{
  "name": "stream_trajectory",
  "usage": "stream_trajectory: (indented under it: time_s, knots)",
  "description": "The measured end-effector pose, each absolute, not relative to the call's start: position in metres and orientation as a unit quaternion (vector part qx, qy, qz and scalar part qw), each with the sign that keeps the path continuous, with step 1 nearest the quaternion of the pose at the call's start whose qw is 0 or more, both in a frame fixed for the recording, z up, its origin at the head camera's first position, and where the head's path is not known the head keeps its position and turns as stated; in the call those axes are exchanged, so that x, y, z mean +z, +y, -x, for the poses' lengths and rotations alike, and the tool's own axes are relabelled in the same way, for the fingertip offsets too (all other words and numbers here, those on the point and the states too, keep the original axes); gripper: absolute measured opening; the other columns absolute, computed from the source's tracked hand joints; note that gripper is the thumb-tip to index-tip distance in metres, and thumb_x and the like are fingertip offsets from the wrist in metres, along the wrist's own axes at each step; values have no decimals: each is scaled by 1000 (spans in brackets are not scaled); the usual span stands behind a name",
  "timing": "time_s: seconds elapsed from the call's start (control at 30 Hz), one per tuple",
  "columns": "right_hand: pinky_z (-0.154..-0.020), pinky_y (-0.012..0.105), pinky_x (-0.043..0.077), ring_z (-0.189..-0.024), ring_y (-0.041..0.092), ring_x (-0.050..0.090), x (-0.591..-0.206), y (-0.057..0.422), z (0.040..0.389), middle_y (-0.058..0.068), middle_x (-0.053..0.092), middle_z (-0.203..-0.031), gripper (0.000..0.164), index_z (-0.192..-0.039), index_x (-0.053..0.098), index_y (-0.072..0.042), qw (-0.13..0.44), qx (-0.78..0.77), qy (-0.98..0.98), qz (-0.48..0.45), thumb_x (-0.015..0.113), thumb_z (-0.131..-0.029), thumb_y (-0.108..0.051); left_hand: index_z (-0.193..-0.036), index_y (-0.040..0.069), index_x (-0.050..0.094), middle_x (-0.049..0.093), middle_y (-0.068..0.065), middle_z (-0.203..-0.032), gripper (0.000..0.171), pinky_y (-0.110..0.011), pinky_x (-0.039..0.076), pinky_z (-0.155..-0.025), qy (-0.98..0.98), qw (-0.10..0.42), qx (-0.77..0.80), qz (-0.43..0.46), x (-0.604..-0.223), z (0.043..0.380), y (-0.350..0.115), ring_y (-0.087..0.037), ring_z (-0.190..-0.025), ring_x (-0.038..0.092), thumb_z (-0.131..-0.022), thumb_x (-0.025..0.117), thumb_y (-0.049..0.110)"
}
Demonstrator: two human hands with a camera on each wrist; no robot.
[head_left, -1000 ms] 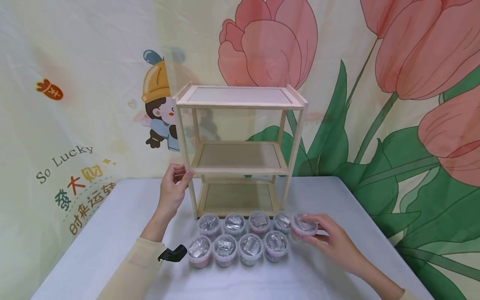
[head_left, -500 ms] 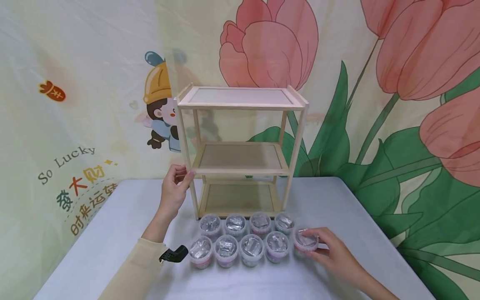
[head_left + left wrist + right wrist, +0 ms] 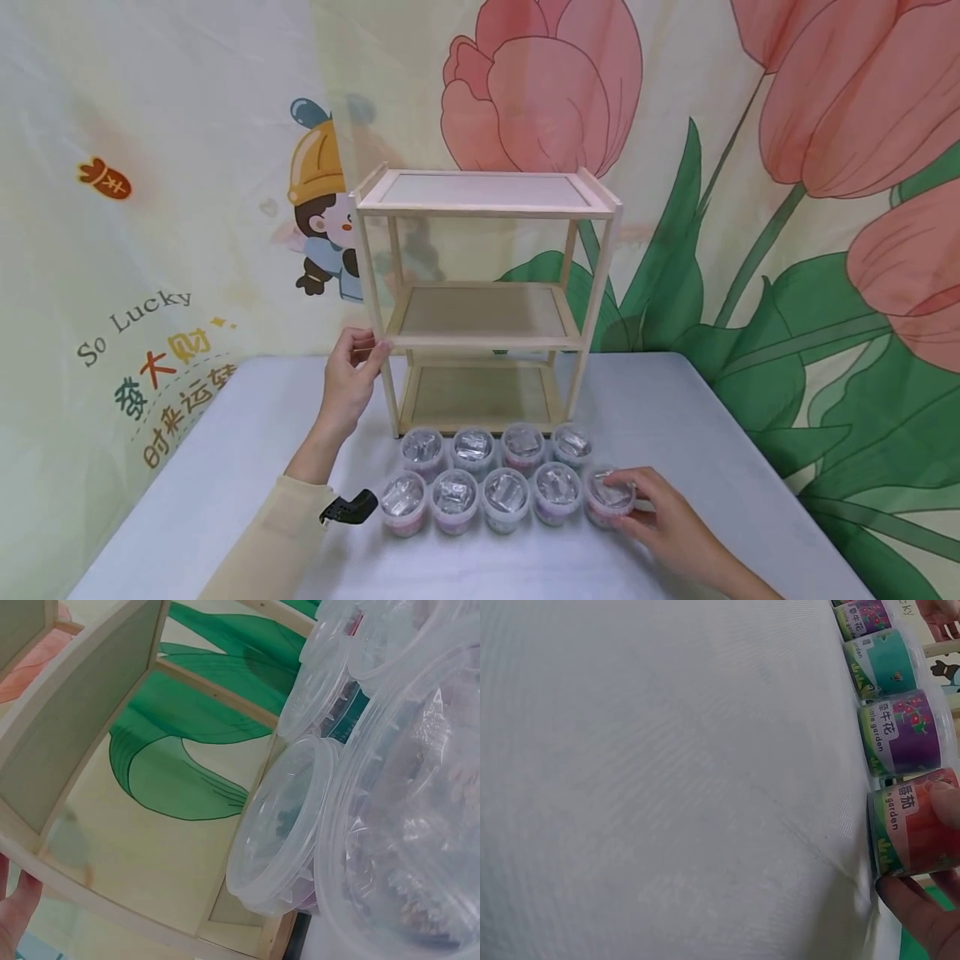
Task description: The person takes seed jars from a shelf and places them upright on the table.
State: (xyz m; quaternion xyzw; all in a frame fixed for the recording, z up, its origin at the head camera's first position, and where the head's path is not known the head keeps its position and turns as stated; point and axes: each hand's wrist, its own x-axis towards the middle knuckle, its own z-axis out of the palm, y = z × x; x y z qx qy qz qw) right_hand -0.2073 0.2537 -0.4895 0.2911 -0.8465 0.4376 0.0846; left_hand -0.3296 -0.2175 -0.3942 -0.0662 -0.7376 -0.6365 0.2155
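A three-tier wooden shelf rack (image 3: 487, 342) stands at the back of the table. My left hand (image 3: 347, 387) grips its left front post at the middle tier, thumb toward the front. My right hand (image 3: 671, 521) holds a small red-labelled plastic tub (image 3: 915, 834) between thumb and fingers, at the right end of the front row. The tub stands upright on the table beside a purple-labelled tub (image 3: 904, 736). Clear lids show plastic-wrapped packets inside the tubs. Several more tubs, such as the front-left tub (image 3: 403, 502), form two rows before the rack.
A teal-labelled tub (image 3: 885, 664) stands further along the front row. The back-row tubs (image 3: 472, 448) sit close against the rack's base. White cloth covers the table (image 3: 697, 425). Behind hangs a printed backdrop (image 3: 547, 100) with tulips.
My right hand has brought the red-labelled tub from beside the back row toward me, into line with the front row, and still holds it. The left hand keeps its grip on the post.
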Motion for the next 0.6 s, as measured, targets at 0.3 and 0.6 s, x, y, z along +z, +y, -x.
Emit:
stream_trajectory:
  time_s: [0.3, 0.6]
  knots:
    - [-84, 32, 63, -123, 1, 55, -489, 255, 208, 13, 58, -130, 52, -134, 58, -8, 75, 410, -848, -327, 77, -90, 10, -129, 0, 54, 59, -13, -122, 39, -17, 55, -85, -745, 210, -630, 59, -394, 328, -223, -20, -109, 58, -105, 69, 27]
    - [-92, 49, 60, -131, 26, 55, -448, 269, 212, 7, 53, -145, 66, -146, 53, -24, -10, 344, -898, -273, 67, -91, 11, -143, 12, 57, 64, -13, -137, 48, -16, 52, -89, -822, 196, -528, 82, -395, 316, -248, -28, -123, 61, -105, 69, 38]
